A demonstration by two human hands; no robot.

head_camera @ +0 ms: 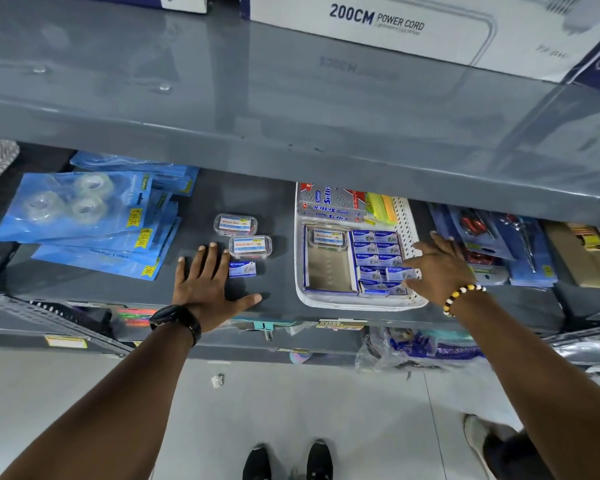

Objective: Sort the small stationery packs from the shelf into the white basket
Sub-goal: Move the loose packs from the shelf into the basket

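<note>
On the grey shelf (257, 292) lie two clear plastic boxes with red-and-white labels (235, 224) (250, 247) and one small blue staple pack (242, 269). My left hand (207, 282) rests flat on the shelf just left of the blue pack, fingers spread, holding nothing. The white basket (407, 216) sits to the right. It holds a blue carton with several small blue packs (377, 252) and one clear box (327, 237). My right hand (437, 268) hovers over the basket's right side, fingers spread near the blue packs, empty.
Blue tape-roll packs (84, 209) lie stacked at the left. Scissors on blue cards (492, 244) lie right of the basket. An upper shelf (291, 133) overhangs closely, bearing a white "200CM POWER CORD" box (378, 26). A lower shelf holds bagged goods (426, 348).
</note>
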